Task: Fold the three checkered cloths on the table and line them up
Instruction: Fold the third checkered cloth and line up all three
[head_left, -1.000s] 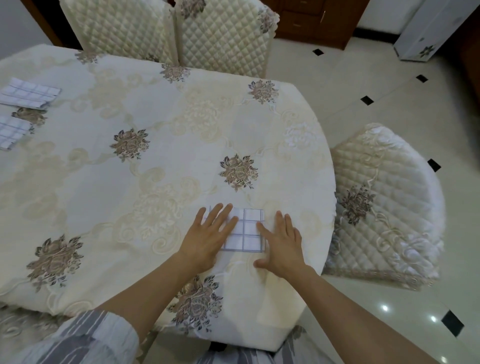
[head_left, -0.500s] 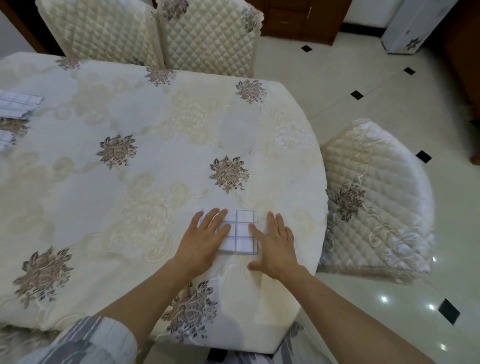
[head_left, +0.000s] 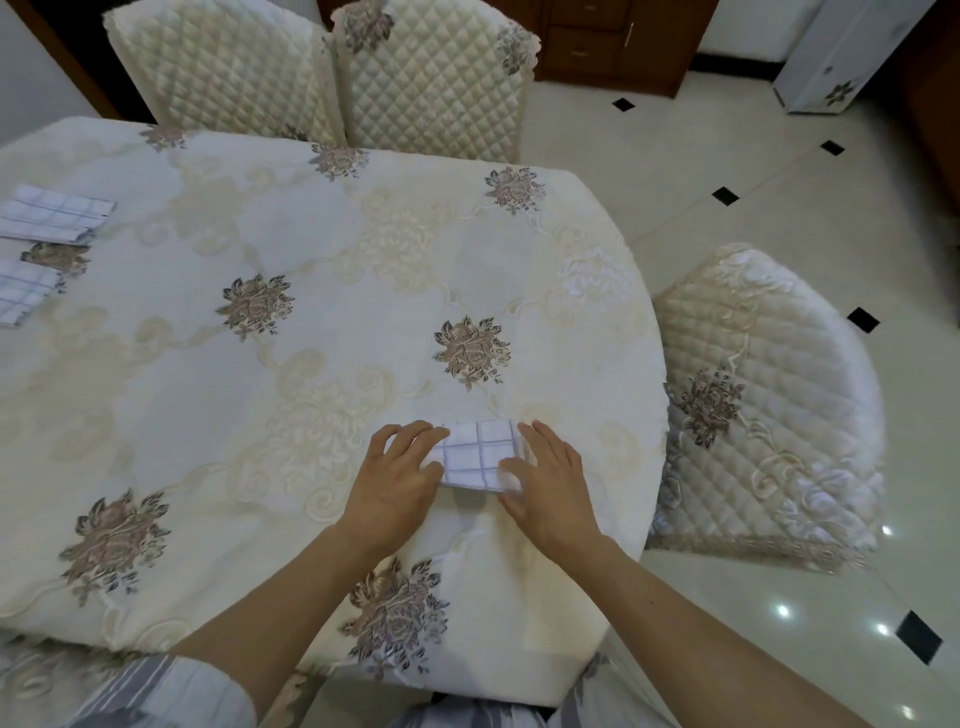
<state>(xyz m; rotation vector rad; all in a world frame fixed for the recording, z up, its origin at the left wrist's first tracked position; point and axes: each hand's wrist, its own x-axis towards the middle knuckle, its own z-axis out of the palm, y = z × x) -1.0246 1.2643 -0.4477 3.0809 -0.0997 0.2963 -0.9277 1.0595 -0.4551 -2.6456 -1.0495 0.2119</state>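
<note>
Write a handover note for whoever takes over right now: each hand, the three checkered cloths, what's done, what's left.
Left hand grips the near cloth by its left edge, fingers curled.
Right hand pinches its right edge, thumb on top.
Near cloth: folded small, near the table's right rim.
Farther cloth and middle cloth: folded, far left, partly out of frame.
Done: all three look folded.
Left: carry the near cloth over, line it up.

white blue-checked cloth (head_left: 480, 454), cream tablecloth (head_left: 208, 389) (brown floral motifs).
</note>
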